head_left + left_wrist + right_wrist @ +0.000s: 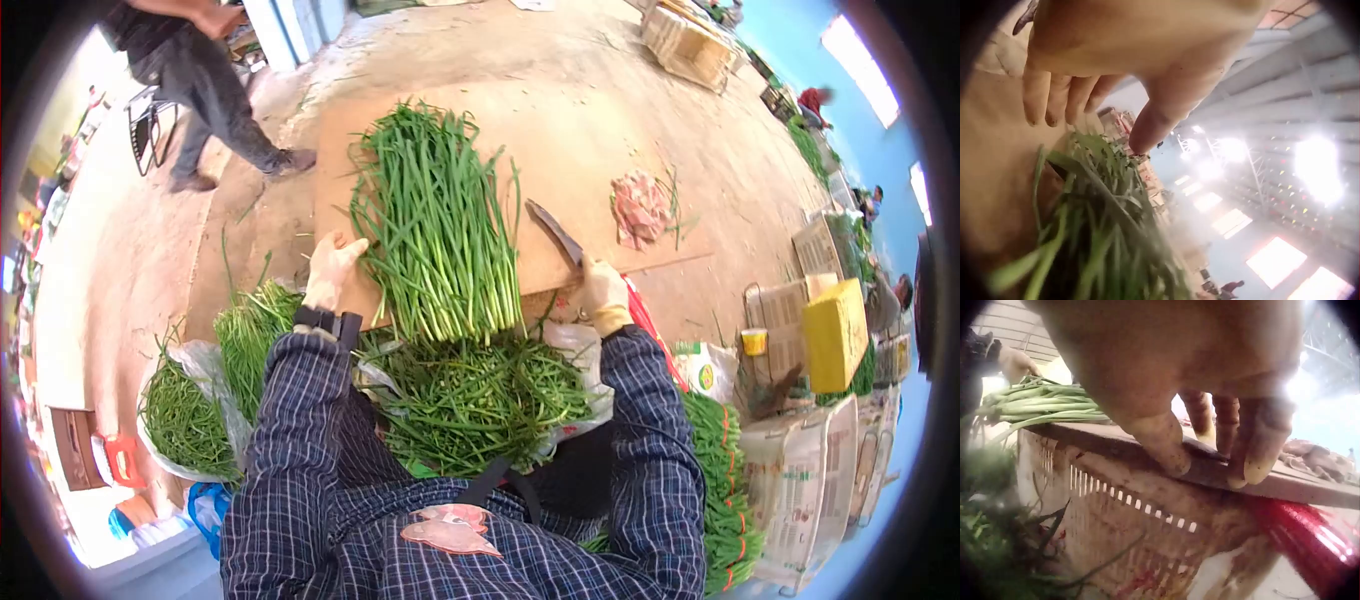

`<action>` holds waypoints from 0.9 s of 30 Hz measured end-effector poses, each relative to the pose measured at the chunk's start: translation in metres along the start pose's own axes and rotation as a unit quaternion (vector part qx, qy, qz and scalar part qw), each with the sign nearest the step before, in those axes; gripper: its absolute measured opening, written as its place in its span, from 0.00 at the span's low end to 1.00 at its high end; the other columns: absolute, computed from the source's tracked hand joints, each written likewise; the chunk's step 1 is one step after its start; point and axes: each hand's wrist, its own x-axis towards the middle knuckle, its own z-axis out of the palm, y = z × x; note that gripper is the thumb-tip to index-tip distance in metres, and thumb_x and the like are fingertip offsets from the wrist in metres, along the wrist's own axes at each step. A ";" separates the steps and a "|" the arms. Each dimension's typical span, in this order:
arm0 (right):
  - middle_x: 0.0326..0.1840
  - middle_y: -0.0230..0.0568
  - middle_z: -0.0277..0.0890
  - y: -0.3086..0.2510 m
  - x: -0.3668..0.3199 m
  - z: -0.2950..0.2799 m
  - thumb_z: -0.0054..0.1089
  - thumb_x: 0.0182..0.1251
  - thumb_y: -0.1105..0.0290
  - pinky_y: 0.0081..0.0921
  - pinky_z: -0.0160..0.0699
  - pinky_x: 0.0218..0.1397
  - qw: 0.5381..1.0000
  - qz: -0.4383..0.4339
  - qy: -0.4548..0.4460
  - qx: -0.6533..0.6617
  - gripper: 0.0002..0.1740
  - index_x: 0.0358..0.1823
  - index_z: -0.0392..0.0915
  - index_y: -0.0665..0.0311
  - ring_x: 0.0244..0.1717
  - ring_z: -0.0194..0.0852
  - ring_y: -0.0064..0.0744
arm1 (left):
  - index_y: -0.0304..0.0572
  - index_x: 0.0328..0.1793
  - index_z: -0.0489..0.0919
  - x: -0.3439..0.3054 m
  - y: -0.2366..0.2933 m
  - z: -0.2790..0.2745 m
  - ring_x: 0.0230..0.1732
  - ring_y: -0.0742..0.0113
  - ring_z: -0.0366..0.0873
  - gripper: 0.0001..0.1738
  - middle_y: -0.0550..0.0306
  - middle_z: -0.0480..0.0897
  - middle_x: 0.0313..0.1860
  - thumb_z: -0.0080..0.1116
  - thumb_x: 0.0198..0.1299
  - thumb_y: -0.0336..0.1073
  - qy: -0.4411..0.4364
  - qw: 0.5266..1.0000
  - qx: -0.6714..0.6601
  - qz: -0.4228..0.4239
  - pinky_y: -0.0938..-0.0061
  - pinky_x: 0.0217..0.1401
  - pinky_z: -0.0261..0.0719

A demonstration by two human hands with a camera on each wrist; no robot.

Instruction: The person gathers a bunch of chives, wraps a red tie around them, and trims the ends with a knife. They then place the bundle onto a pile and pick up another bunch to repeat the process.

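Observation:
A broad layer of long green chives (435, 220) with pale stem ends lies on a brown board (570, 130). My left hand (335, 268) is at the layer's left edge, thumb apart from the fingers, holding nothing. In the left wrist view its fingertips (1079, 112) hover over the board by the green leaves (1116, 206). At the board's near right edge, my right hand (603, 292) pinches a dark-bladed knife (556, 232) between thumb and fingers. The blade points away to the left, and the hand hides the handle.
Loose green trimmings (470, 400) fill a plastic-lined heap below the board, which rests on a slatted crate (1116, 494). A crumpled pink cloth (642, 208) lies on the board. Red plastic strips (650, 325) hang at right. Bundled greens (725, 490) and crates (800, 480) stand right; a person (210, 90) stands far left.

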 end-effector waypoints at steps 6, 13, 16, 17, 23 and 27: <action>0.34 0.52 0.80 0.070 0.030 -0.011 0.58 0.57 0.66 0.42 0.78 0.41 0.944 0.225 -0.088 0.224 0.15 0.45 0.75 0.63 0.39 0.80 0.51 | 0.20 0.54 0.73 0.047 0.009 0.009 0.33 0.60 0.77 0.41 0.46 0.79 0.31 0.67 0.50 0.55 -0.051 0.994 0.019 -0.097 0.69 0.36 0.74; 0.37 0.50 0.81 0.020 0.063 -0.037 0.60 0.58 0.49 0.41 0.77 0.43 0.992 0.084 -0.010 0.090 0.29 0.55 0.73 0.62 0.40 0.81 0.48 | 0.23 0.49 0.77 0.041 0.052 0.022 0.34 0.64 0.74 0.35 0.49 0.79 0.35 0.69 0.50 0.52 -0.058 0.990 -0.097 -0.083 0.66 0.37 0.73; 0.40 0.52 0.81 -0.032 0.067 -0.049 0.61 0.60 0.51 0.35 0.77 0.46 0.964 0.062 -0.091 0.242 0.24 0.43 0.80 0.66 0.44 0.81 0.46 | 0.16 0.64 0.62 0.051 0.048 0.025 0.60 0.53 0.70 0.50 0.35 0.71 0.61 0.69 0.49 0.55 -0.135 0.974 -0.108 -0.147 0.64 0.61 0.68; 0.37 0.50 0.82 -0.037 0.063 -0.049 0.60 0.60 0.49 0.35 0.77 0.43 0.961 0.053 -0.097 0.253 0.24 0.40 0.81 0.66 0.41 0.81 0.45 | 0.16 0.68 0.57 0.057 0.039 0.029 0.65 0.51 0.66 0.55 0.33 0.66 0.66 0.69 0.49 0.56 -0.139 0.974 -0.081 -0.159 0.63 0.65 0.65; 0.36 0.49 0.83 -0.020 -0.006 -0.046 0.65 0.60 0.57 0.27 0.78 0.39 0.923 0.202 -0.014 0.328 0.19 0.41 0.81 0.66 0.36 0.82 0.38 | 0.18 0.73 0.47 0.033 0.045 0.024 0.73 0.48 0.56 0.61 0.29 0.55 0.72 0.64 0.51 0.61 -0.166 0.972 -0.071 -0.147 0.62 0.71 0.58; 0.46 0.59 0.79 -0.072 0.028 -0.044 0.56 0.63 0.46 0.36 0.74 0.54 0.931 0.126 -0.049 0.338 0.33 0.49 0.77 0.75 0.51 0.78 0.50 | 0.22 0.67 0.63 0.061 0.008 0.018 0.67 0.53 0.65 0.50 0.31 0.68 0.65 0.57 0.56 0.64 -0.306 0.951 0.030 0.023 0.66 0.68 0.63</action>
